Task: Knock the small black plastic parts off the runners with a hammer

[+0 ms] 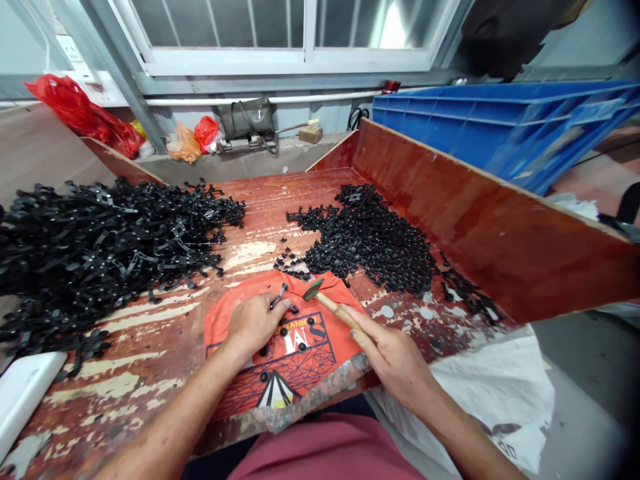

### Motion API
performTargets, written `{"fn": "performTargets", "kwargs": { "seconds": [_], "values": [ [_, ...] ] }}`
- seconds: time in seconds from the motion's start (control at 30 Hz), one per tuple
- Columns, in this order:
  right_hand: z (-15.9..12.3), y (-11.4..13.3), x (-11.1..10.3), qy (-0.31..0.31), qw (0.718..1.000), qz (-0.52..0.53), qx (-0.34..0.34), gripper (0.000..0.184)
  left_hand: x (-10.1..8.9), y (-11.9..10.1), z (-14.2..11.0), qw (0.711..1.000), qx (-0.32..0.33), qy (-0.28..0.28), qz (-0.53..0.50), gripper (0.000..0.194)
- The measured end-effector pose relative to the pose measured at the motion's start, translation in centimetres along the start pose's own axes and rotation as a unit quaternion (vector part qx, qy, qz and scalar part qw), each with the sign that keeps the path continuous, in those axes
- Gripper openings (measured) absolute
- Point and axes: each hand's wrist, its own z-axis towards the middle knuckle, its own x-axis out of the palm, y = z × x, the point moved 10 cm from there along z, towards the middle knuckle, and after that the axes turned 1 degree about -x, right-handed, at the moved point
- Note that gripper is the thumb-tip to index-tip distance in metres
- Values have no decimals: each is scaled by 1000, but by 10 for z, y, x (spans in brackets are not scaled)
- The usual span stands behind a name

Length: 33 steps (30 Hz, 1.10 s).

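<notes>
My right hand [390,350] is wrapped round the wooden handle of a small hammer [334,308]. Its greenish head hovers over or rests on an orange printed cloth [345,293]; I cannot tell which. My left hand [254,321] lies low over the same cloth. Between its thumb and fingers is a small black linkage part [281,293] with a rounded end, partly hidden by the fingers. Several small black round pieces [302,347] lie scattered on the cloth, one close to my left thumb.
A large heap of black linkage parts [115,233] covers the left of the worn red table [270,193]. A second heap of small black pieces [370,247] lies at right, beside a wooden side board [450,193]. Behind it stands a blue crate [465,127]. A white box [30,387] is at far left.
</notes>
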Motion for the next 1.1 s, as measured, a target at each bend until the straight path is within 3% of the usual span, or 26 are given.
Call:
{"fn": "performTargets", "kwargs": {
  "seconds": [0.2,0.37,0.53,0.57,0.7,0.77,0.93,1.03,1.1],
  "values": [
    [-3,13,-5,11,999,-39,-26,46,1,2,1,1000,-14,1,9,41],
    [-9,34,-26,-70,993,-46,-82,47,2,2,1,1000,-10,2,12,40],
    [-6,24,10,40,989,-124,-69,49,1,-1,1,999,4,1,46,40],
    [-5,22,9,36,991,-115,-66,49,1,-3,0,998,10,2,54,40],
    [-6,26,-25,-88,993,-19,-78,48,2,-8,-2,996,24,7,84,41],
    [-6,27,-31,-98,992,-1,-85,48,2,-6,-1,997,19,7,81,42],
    [8,2,-20,-47,999,-5,-18,42,1,13,6,997,7,19,-79,43],
    [12,-20,-20,-45,998,-14,33,24,-4,27,3,978,19,15,-206,41],
    [9,-31,-22,-47,997,-28,54,14,-8,44,-5,962,-13,-4,-271,38]
  ]
}}
